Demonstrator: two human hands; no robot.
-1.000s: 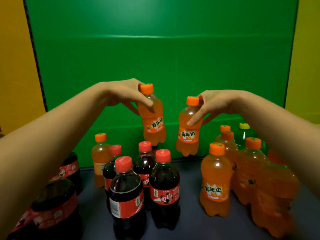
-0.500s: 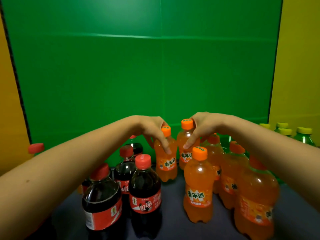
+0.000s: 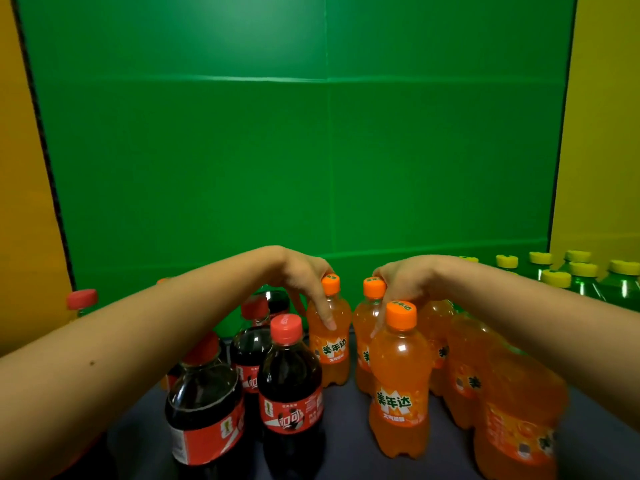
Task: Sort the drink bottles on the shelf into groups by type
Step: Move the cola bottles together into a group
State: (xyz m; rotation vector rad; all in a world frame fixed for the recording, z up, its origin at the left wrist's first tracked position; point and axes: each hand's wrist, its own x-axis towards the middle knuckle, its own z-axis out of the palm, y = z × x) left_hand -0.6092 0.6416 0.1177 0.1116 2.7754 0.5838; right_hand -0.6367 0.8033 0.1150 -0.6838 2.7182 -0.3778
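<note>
as grips (image 3: 304,277) hold sodas (image 3: 330,356), colas (image 3: 291,386) stand.

Green backdrop (image 3: 311,150), yellow side walls (image 3: 602,133)

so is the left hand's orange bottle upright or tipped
Upright: the orange bottle has its cap on top, left hand gripping its neck.
</note>
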